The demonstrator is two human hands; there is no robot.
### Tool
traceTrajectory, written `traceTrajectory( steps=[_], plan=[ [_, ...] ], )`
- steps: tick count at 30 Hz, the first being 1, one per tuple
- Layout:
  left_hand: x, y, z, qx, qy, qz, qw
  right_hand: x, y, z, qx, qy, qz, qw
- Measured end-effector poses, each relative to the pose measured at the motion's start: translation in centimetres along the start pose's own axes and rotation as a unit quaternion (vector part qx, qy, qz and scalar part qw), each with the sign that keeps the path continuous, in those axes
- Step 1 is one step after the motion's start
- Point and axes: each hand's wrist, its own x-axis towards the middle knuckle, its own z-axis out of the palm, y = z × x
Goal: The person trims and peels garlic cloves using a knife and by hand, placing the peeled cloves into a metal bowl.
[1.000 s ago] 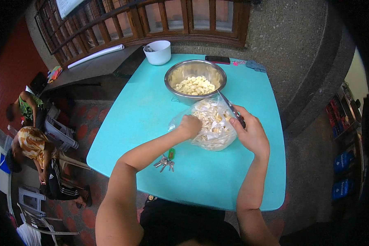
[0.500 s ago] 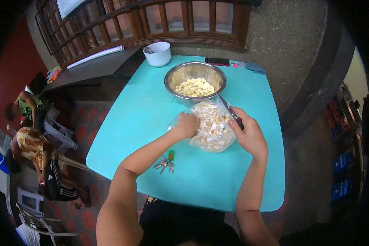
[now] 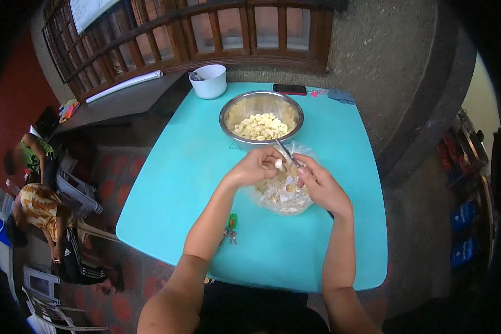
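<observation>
Pinched between the fingers of my left hand [image 3: 255, 167] is a small whitish garlic clove [image 3: 279, 164]. My right hand [image 3: 325, 188] is closed around a knife [image 3: 284, 150], its blade pointing up and left, close by the clove. Both hands are above a clear plastic bag [image 3: 286, 205] of garlic cloves and papery skins, partly hidden by them. Just beyond the bag, a steel bowl [image 3: 238, 110] holds many peeled garlic cloves [image 3: 261, 127].
On the turquoise table [image 3: 172, 183] are keys with a green tag [image 3: 232, 221], partly behind my left forearm. A white bowl [image 3: 210, 86], a phone [image 3: 289, 89] and a dark cloth [image 3: 341, 96] lie along the far edge. Two people [image 3: 42, 206] sit at left.
My left hand has come up from beside the bag, now with a garlic clove in its fingers. My right hand has shifted slightly left with the knife, bringing it near the clove.
</observation>
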Motion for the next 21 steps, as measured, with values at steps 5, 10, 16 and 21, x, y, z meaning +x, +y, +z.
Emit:
traceTrajectory(
  steps=[5, 10, 16, 21],
  plan=[
    [-0.3, 1.5, 0.7, -0.245, -0.023, -0.073, 0.967, 0.4, 0.8, 1.0, 0.049, -0.051, -0.009, 0.997],
    [-0.3, -0.1, 0.2, -0.351, -0.044, -0.047, 0.934, 0.9, 0.8, 1.8, 0.010, -0.024, -0.021, 0.999],
    [-0.5, -1.1, 0.1, -0.351, -0.017, -0.016, 0.936, 1.5, -0.2, 2.9, 0.021, 0.017, -0.038, 0.999],
    [-0.5, 0.1, -0.2, -0.358, 0.025, -0.006, 0.933, 1.6, -0.1, 3.3, -0.001, 0.039, -0.045, 0.998]
  ],
)
